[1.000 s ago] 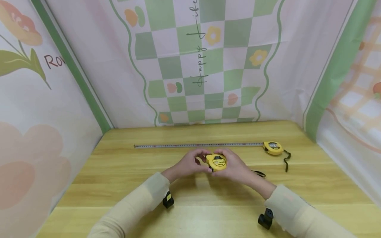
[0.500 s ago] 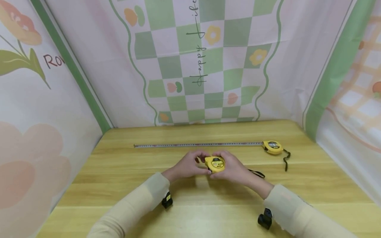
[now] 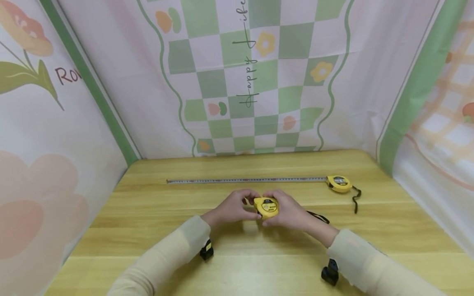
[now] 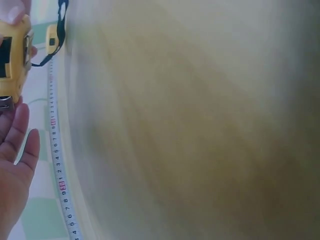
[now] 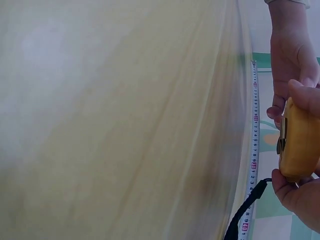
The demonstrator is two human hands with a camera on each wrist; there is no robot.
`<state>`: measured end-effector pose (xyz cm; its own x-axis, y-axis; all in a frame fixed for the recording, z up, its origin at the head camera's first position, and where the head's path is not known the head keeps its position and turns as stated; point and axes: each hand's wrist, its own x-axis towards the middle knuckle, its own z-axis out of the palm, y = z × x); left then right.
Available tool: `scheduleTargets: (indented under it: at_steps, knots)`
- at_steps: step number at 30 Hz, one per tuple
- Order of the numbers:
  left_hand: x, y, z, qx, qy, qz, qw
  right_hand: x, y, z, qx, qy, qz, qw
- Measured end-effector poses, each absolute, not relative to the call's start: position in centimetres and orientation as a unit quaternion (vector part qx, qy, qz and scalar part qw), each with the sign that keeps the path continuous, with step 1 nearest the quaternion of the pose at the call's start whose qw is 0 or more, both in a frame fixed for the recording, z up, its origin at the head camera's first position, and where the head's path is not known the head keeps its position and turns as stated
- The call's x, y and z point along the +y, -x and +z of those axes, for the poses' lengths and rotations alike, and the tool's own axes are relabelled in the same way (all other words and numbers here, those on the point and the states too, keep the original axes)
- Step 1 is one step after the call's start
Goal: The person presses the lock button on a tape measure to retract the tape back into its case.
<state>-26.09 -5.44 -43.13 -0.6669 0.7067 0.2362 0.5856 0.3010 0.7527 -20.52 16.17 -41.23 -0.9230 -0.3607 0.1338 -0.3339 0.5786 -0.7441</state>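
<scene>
Between both hands, above the table, a yellow tape measure [image 3: 267,208] is held up with its label facing upward. My right hand [image 3: 290,211] grips its case from the right, thumb below and fingers above. My left hand [image 3: 235,206] is at the case's left end, thumb and fingertips by the metal end hook [image 4: 6,103]; the exact contact is partly hidden. No blade shows drawn out of this case. Its black wrist strap [image 3: 319,216] hangs behind my right hand. Farther back lies a second yellow tape measure [image 3: 338,184], its blade [image 3: 246,180] stretched leftward across the wood.
The wooden table [image 3: 148,242] runs back to a patterned cloth wall [image 3: 255,82], with cloth at both sides. A black cord [image 3: 356,199] trails from the second tape measure. Black cameras [image 3: 329,274] are worn under both wrists.
Both hands and the held tape measure have shifted slightly toward me and a little left, and the case has tilted slightly. The tape measure on the table has stayed put.
</scene>
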Motion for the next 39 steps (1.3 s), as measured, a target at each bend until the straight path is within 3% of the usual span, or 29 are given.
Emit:
scheduleTargets:
  at_steps: [39]
  knots:
    - [-5.7, 26.1, -44.0, 0.826, -0.386, 0.393, 0.119, 15.4, 20.1, -42.7, 0.901, 0.154, -0.406, 0.017]
